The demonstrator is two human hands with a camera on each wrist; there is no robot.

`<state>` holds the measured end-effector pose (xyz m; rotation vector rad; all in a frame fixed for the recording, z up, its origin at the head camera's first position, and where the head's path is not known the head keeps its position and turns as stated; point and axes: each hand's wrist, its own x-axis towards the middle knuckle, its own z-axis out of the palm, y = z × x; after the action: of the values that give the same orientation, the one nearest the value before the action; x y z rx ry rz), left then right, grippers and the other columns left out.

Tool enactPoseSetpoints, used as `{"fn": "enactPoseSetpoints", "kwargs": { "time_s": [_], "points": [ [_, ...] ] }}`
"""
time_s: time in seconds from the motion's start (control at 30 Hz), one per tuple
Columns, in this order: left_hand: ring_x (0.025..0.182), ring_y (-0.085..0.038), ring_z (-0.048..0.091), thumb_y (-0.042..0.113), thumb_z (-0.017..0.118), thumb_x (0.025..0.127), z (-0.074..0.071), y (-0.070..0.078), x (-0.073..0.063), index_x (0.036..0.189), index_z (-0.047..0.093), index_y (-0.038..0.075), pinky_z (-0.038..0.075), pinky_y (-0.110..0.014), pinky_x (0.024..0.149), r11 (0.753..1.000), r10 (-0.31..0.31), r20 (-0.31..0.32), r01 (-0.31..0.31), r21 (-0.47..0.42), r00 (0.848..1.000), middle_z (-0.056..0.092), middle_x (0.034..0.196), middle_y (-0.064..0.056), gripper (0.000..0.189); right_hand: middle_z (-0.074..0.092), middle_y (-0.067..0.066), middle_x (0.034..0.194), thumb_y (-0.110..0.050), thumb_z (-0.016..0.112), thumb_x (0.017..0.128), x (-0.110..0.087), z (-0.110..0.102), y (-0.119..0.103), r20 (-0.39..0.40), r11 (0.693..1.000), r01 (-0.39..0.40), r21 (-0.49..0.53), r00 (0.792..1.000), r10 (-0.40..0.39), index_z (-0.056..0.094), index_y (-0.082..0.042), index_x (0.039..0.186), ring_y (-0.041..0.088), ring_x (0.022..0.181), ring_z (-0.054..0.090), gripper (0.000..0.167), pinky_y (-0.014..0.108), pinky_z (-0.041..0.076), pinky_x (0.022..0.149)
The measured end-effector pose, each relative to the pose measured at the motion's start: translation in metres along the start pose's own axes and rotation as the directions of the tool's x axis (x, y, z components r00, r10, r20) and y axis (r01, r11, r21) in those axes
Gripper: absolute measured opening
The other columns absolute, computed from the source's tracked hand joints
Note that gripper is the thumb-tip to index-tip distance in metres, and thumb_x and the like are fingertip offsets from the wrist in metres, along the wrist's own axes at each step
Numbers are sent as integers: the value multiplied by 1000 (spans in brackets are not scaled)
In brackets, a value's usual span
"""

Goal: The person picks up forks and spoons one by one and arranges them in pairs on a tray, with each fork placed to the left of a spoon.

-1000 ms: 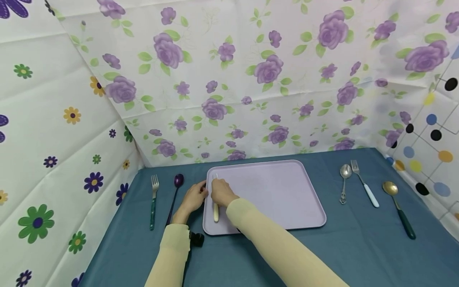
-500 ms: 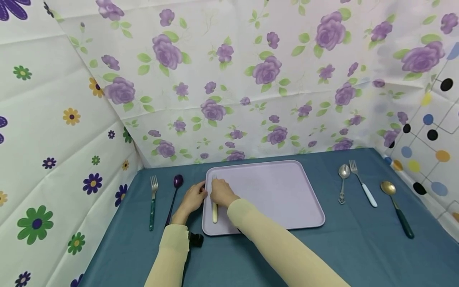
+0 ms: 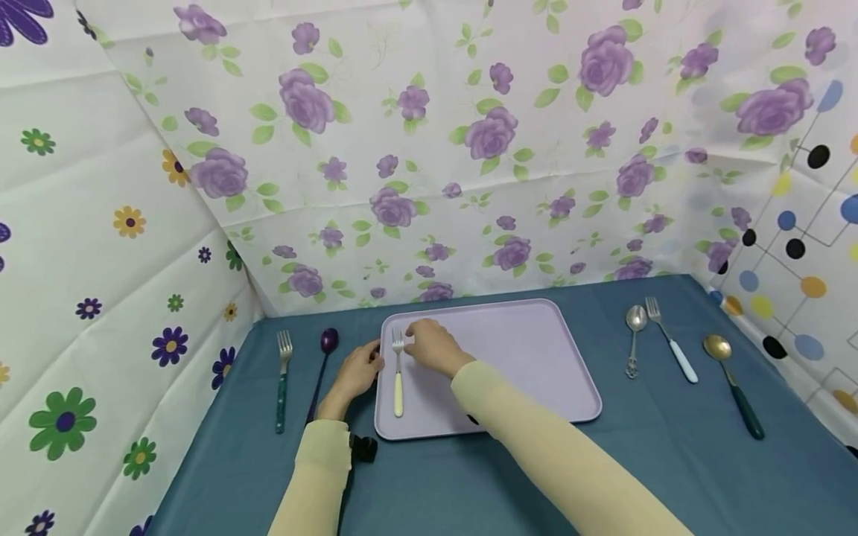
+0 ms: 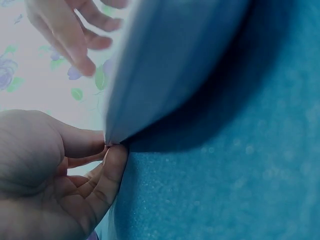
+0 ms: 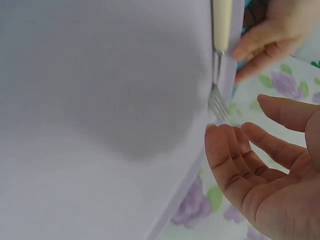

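Note:
A fork with a cream handle [image 3: 398, 393] lies lengthwise along the left side of the lilac tray [image 3: 496, 365], tines toward the back. My right hand [image 3: 434, 347] hovers just right of the tines, fingers relaxed and holding nothing. In the right wrist view that hand [image 5: 265, 175] has thumb and fingers apart, with the fork's tines [image 5: 218, 104] a little beyond the fingertips. My left hand [image 3: 360, 370] is at the tray's left edge. The left wrist view shows its thumb and finger [image 4: 116, 162] pinching the tray's rim [image 4: 114, 135].
Left of the tray lie a purple spoon [image 3: 329, 341] and a green-handled fork [image 3: 281, 394]. To its right are a silver spoon [image 3: 635, 320], a white-handled fork [image 3: 682, 361] and a gold spoon with a green handle [image 3: 745, 409]. Patterned cloths hang behind and at both sides.
My right hand has let go of the cream-handled fork and moved slightly right, uncovering it on the tray. The left hand stays at the tray's edge. The head view has shifted a little.

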<state>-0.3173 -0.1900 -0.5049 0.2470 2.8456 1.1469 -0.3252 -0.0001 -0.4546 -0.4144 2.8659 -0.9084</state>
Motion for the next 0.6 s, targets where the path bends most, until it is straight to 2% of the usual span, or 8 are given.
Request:
{"fn": "enactPoseSetpoints", "kwargs": {
  "time_s": [0.13, 0.27, 0.37, 0.47, 0.6],
  "points": [
    [83, -24, 61, 5, 53, 104, 1, 0, 0, 149, 49, -9, 47, -37, 73, 1000, 2, 5, -2, -15, 1000, 60, 99, -13, 47, 66, 16, 132, -19, 73, 99, -4, -12, 13, -24, 998, 35, -54, 999, -36, 71, -2, 127, 33, 125, 61, 33, 48, 49, 104],
    [86, -25, 60, 5, 53, 105, 1, -1, -1, 149, 48, -9, 49, -39, 75, 1000, -9, -2, 9, -19, 1000, 59, 101, -14, 47, 69, 16, 124, -18, 71, 100, -8, -25, 23, -26, 998, 55, -30, 998, -56, 70, -1, 130, 29, 111, 66, 34, 45, 54, 93],
    [87, -26, 61, 6, 53, 105, 0, -1, -1, 150, 48, -9, 50, -41, 78, 1000, -10, -2, 10, -12, 1000, 60, 103, -15, 47, 68, 14, 112, -18, 70, 100, -12, -36, 29, -26, 998, 58, -7, 998, -58, 70, -2, 131, 24, 97, 65, 35, 40, 54, 82],
    [88, -26, 60, 6, 53, 105, 0, 0, -1, 149, 48, -9, 49, -43, 80, 1000, -6, -5, 6, 2, 1000, 60, 104, -16, 47, 65, 10, 104, -18, 70, 101, -16, -46, 34, -33, 999, 50, 6, 998, -50, 70, -3, 132, 22, 91, 61, 35, 38, 52, 78],
    [88, -26, 58, 6, 52, 106, 0, 0, -1, 149, 49, -9, 47, -42, 80, 1000, 5, -6, -5, 13, 1000, 60, 103, -16, 46, 63, 8, 102, -19, 70, 100, -22, -58, 44, -42, 998, 51, 43, 998, -49, 70, -4, 132, 21, 90, 58, 35, 36, 51, 76]
  ]
}}
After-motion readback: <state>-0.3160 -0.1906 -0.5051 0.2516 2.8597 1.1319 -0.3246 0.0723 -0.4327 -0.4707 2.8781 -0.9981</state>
